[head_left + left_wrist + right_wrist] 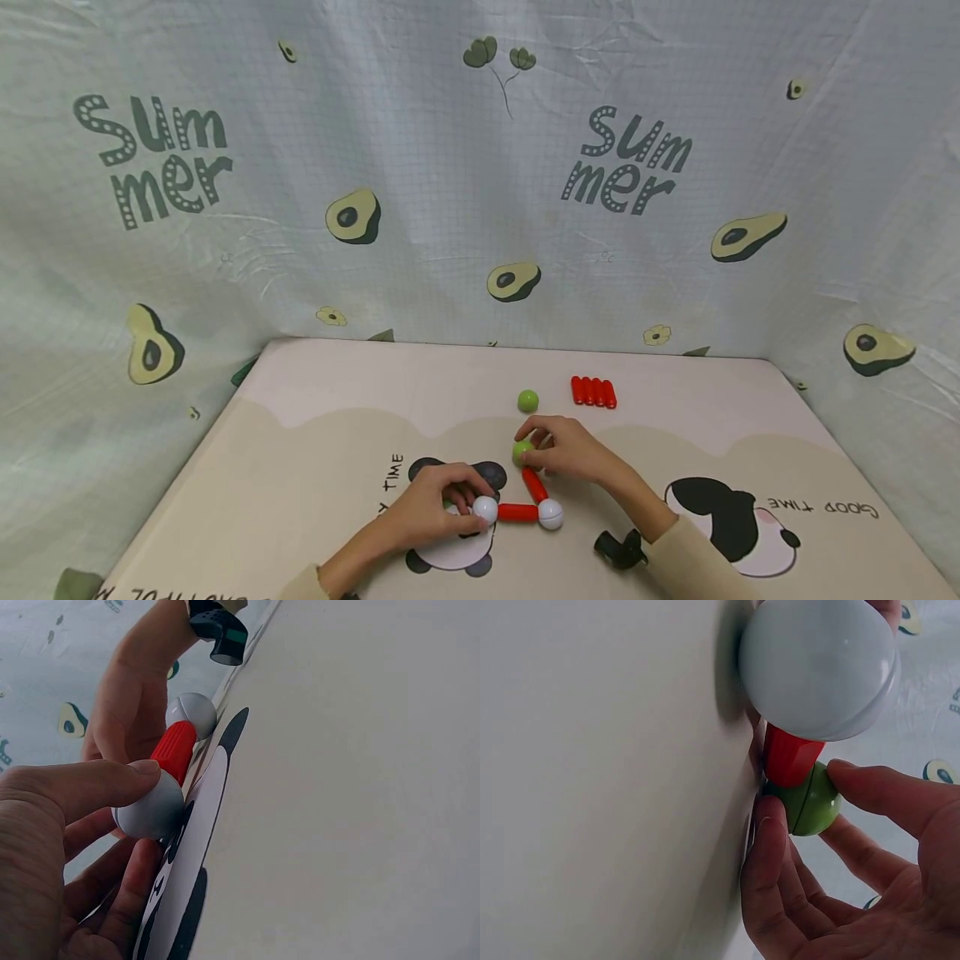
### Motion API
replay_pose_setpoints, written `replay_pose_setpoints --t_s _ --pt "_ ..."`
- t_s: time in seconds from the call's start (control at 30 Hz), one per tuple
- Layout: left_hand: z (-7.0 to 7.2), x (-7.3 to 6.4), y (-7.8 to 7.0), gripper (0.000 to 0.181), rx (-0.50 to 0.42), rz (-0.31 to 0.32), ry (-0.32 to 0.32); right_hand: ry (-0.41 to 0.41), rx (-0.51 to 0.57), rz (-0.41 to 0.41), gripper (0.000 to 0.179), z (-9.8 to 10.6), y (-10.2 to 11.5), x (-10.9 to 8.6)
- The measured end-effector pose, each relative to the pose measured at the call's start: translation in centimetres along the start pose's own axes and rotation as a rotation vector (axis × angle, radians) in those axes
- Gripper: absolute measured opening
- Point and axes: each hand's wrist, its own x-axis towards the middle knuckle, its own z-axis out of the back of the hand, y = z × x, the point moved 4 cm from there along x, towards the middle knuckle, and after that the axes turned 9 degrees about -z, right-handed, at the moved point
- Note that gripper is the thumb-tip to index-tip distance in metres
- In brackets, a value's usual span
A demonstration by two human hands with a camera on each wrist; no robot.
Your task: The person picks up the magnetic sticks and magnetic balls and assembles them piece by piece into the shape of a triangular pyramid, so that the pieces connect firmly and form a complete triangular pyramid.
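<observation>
My left hand (431,507) pinches a white ball (485,509) between thumb and fingers. A red rod (517,512) runs from that ball to a second white ball (551,514) on its right. From the second ball, another red rod (535,484) slants up to a green ball (522,452). My right hand (564,447) holds this green ball, with the thumb and fingertips around it in the right wrist view. The rod's end meets the ball (810,802) there. A small bit of green shows behind the left fingers, mostly hidden.
A loose green ball (528,401) lies beyond the right hand. Several red rods (593,392) sit side by side to its right. The table mat (300,467) bears panda and dog prints. A patterned curtain (420,150) hangs behind the table. A black wrist camera (620,550) is by the right forearm.
</observation>
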Motion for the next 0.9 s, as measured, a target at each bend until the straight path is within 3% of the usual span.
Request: replay_pose_setpoints --t_s 0.23,0.57,0.9 --pt "-0.01 -0.08 0.03 0.024 0.003 0.019 0.006 0.000 -0.003 0.007 0.024 -0.21 0.10 0.06" --pt "0.02 -0.06 0.00 0.025 0.001 0.012 0.007 -0.046 -0.092 0.003 0.033 -0.62 0.35 0.25" --pt "0.00 -0.13 0.02 0.025 0.002 0.014 0.006 -0.057 -0.057 -0.048 0.030 -0.84 0.48 0.31"
